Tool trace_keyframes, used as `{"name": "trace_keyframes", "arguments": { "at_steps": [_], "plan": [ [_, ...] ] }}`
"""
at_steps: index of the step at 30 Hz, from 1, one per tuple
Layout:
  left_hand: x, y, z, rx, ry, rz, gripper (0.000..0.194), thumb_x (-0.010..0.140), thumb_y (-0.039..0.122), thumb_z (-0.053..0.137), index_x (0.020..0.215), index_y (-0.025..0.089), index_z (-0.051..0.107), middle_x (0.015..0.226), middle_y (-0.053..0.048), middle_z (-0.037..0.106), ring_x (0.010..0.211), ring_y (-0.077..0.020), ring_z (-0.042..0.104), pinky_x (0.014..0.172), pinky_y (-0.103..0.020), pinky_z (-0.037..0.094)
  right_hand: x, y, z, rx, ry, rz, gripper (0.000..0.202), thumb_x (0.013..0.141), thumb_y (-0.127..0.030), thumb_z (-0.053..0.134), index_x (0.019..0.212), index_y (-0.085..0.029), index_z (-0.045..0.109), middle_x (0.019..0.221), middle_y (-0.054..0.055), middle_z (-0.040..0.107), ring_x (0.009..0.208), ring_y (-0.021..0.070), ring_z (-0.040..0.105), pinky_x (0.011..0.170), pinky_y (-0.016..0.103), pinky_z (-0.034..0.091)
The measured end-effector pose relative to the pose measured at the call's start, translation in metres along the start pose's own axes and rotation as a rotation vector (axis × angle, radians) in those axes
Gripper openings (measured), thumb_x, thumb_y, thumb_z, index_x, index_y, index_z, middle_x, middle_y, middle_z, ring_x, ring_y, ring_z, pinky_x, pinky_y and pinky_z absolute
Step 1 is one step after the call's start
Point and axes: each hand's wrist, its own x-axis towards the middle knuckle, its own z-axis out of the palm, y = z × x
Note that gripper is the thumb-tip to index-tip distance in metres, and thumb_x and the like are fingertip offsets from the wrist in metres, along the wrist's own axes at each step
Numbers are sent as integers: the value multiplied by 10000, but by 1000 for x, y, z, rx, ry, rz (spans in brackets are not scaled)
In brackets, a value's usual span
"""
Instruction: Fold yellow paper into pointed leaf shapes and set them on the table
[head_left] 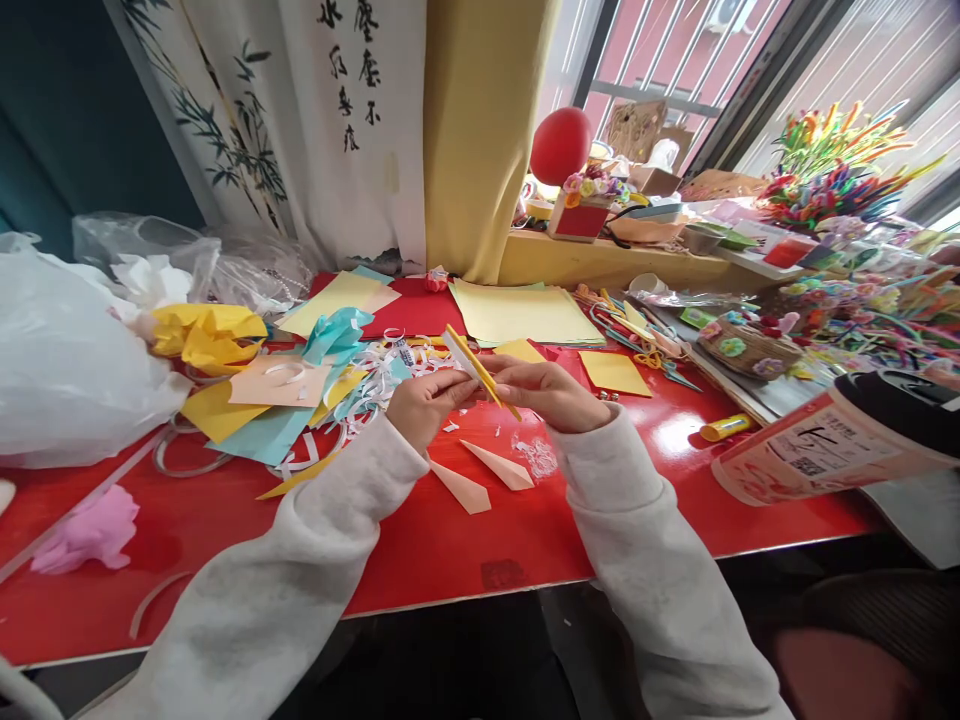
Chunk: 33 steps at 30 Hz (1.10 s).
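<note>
Over the red table (540, 550), both of my hands grip a folded yellow paper (463, 352) with a white strip showing along its side. My left hand (421, 405) is closed, pinching its left side near the lower end. From the right, my right hand (553, 395) is closed on the same paper with thumb and fingers. Below the hands lie two pointed, folded peach paper pieces (499, 466), next to a whitish smear (537, 458) on the tabletop. A yellow paper square (616, 373) rests just beyond my right hand.
Paper scraps (382, 370) and coloured sheets pile up at left, beside a white plastic bag (67, 360) and a pink lump (88, 530). Pale yellow sheets (525, 312) lie at the back. At right are a paper cup (825, 440), a yellow tube (727, 427) and scissors (679, 375).
</note>
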Motion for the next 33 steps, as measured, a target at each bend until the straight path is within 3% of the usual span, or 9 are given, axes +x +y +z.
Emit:
{"name": "trace_keyframes", "arguments": {
  "at_steps": [6, 10, 12, 15, 17, 19, 21, 27, 33],
  "plan": [
    [-2, 7, 4, -103, 17, -38, 277, 646, 301, 591, 838, 104, 625, 781, -55, 647, 696, -160, 615, 714, -325, 496, -1, -5, -6, -129, -49, 57, 173, 701, -318, 558, 687, -161, 629, 1009, 37, 565, 998, 144, 465, 917, 339, 314],
    [-5, 12, 1, 97, -39, -43, 199, 678, 271, 531, 752, 105, 614, 649, -32, 619, 490, -115, 565, 521, -267, 484, -5, -6, -11, -197, -35, 161, 233, 718, -357, 524, 752, -151, 628, 784, 22, 595, 745, 115, 507, 722, 286, 395],
    [-6, 15, -3, 290, 56, 37, 162, 684, 246, 503, 716, 122, 601, 629, -18, 601, 454, -96, 526, 471, -241, 447, -7, -6, -14, -183, 19, 198, 263, 721, -374, 514, 782, -144, 627, 717, 15, 585, 660, 102, 491, 640, 260, 387],
    [-4, 17, -9, 464, 205, 233, 179, 691, 240, 504, 811, 158, 607, 824, -25, 614, 730, -132, 564, 656, -246, 454, -9, -7, -15, -141, -5, 215, 263, 720, -377, 515, 753, -144, 633, 699, 12, 573, 634, 93, 473, 604, 242, 364],
    [-2, 16, -11, 419, 72, 198, 230, 699, 256, 515, 891, 174, 612, 890, -27, 620, 854, -145, 549, 756, -257, 434, -9, -7, -15, -115, -48, 233, 257, 729, -371, 505, 735, -148, 633, 669, 2, 559, 593, 80, 447, 571, 233, 345],
    [0, 13, -11, 280, -137, 50, 246, 708, 269, 519, 908, 169, 621, 817, -33, 647, 796, -142, 576, 736, -268, 450, -10, -7, -14, -91, -55, 244, 253, 740, -364, 492, 719, -151, 626, 642, -6, 548, 554, 73, 421, 547, 232, 326],
    [1, 10, -11, 147, -239, -44, 231, 694, 262, 548, 884, 165, 635, 762, -35, 660, 724, -138, 596, 705, -277, 467, -10, -6, -13, -64, -58, 233, 245, 742, -360, 491, 694, -154, 615, 656, -3, 551, 571, 79, 429, 561, 238, 323],
    [3, 4, -15, -88, -301, -215, 164, 638, 197, 610, 786, 139, 651, 712, -51, 662, 689, -147, 606, 680, -303, 476, -10, -6, -13, -50, -119, 231, 227, 744, -343, 496, 701, -146, 602, 669, 6, 536, 630, 97, 454, 626, 256, 340],
    [1, 9, -10, -89, -313, -259, 180, 647, 224, 608, 775, 99, 630, 684, -45, 625, 625, -109, 564, 624, -266, 449, -10, -8, -13, -134, -160, 273, 256, 760, -352, 487, 764, -117, 588, 694, 19, 521, 671, 103, 460, 677, 275, 352]
  ]
}}
